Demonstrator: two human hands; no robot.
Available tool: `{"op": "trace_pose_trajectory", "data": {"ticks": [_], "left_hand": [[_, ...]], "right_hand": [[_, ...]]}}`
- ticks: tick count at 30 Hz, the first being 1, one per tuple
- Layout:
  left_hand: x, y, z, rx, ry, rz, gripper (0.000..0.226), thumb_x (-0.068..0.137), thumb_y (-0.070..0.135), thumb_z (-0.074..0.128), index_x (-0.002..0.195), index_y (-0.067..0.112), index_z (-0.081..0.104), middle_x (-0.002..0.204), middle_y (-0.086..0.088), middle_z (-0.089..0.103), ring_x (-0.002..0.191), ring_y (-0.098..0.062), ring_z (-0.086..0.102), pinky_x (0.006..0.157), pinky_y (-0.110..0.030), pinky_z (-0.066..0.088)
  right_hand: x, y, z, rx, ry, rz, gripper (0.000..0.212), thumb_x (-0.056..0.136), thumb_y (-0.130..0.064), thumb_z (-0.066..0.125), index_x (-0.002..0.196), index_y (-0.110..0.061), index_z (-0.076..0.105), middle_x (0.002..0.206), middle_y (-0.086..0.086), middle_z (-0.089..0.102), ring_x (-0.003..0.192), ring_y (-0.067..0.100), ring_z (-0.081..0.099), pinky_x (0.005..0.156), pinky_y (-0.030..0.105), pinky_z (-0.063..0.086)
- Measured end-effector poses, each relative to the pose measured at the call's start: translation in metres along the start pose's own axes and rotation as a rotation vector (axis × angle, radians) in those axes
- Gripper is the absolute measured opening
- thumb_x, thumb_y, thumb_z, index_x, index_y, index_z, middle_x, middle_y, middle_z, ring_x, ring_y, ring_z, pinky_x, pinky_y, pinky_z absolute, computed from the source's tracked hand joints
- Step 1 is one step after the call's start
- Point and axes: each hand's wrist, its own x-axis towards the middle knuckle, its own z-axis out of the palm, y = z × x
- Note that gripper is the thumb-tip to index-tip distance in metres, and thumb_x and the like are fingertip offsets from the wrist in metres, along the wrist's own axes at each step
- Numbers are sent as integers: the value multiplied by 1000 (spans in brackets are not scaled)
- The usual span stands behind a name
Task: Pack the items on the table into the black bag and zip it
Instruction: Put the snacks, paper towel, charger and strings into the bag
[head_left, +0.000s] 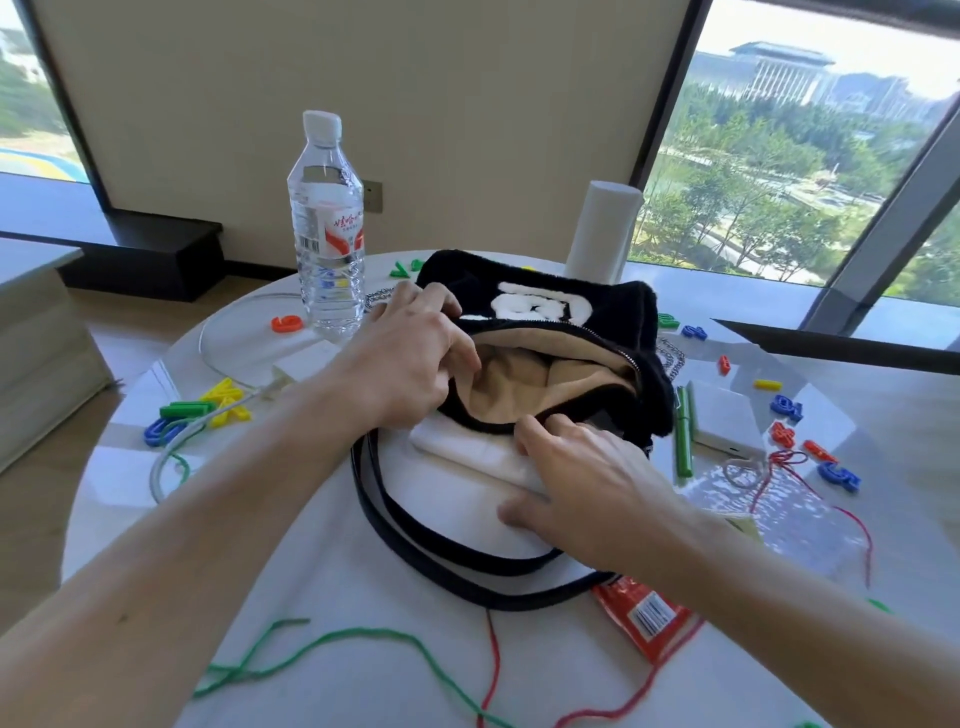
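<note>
Head view. Black fleece bag (545, 291) lies on its side mid-table on the white round table (363, 597), mouth toward the person, zip fully open, tan lining (524, 379) exposed and apparently empty. Left hand (415, 353) grips the upper-left lip of the mouth, fingers curled and pinched together on the fabric edge, lifting it. Right hand (587, 483) rests at the lower lip: fingertips tucked under the black edge, thumb splayed apart from them on a folded white cloth (467, 452) that lies just in front of the opening. Whether the fingers hold the cloth or the lip, cannot tell.

Still outside the bag: water bottle (327, 228) upright to the left, white charger block (306, 364) with its cable, green pen (683, 431) and white power bank (724, 418) to the right, red snack packet (641, 616) near the strap (441, 561).

Judgement: step in hand is loading the first item, likely the cloth. To do it well, keep the left hand pulling the lip up and back so the mouth stays wide. Slide the cloth in flat along the lining, clear of the zip teeth. Keep the strap outside the opening.
</note>
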Motion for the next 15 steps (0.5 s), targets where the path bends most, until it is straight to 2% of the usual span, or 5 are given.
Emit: {"op": "trace_pose_trajectory", "data": {"ticks": [4,6,8,12,15], "left_hand": [[1,-2,6,96,-99,-65,31,97,26,55,121,39,68,154,2,32,143,-22,20,118,-47,22],[1,-3,12,155,-179,-89,32,98,31,52,128,36,62,159,-1,26,147,-24,15,117,-51,23],[2,-4,18,168,-207,-111,34,99,34,48,132,32,57,157,-1,28,146,-23,18,114,-52,28],[8,-5,20,92,-59,-112,36,101,34,45,131,18,57,133,-2,54,128,-25,42,104,-47,41],[12,-5,18,-47,120,-130,32,98,30,55,124,14,64,121,-3,64,119,-26,53,98,-45,46]], "right_hand": [[6,3,1,37,-24,15,61,81,-68,63,117,-23,44,106,0,52,91,22,50,72,33,34],[7,4,-1,90,-84,45,66,75,-72,64,118,-26,41,105,0,50,94,24,51,73,34,38],[7,1,-3,95,-151,62,71,71,-72,64,120,-28,38,99,-1,49,90,24,51,67,34,39],[8,-1,-25,85,-202,9,67,61,-71,59,113,-33,41,85,-6,52,75,15,51,59,36,45],[7,12,-57,203,-326,21,56,58,-75,49,102,-41,47,83,-12,57,74,6,55,58,31,40]]}}
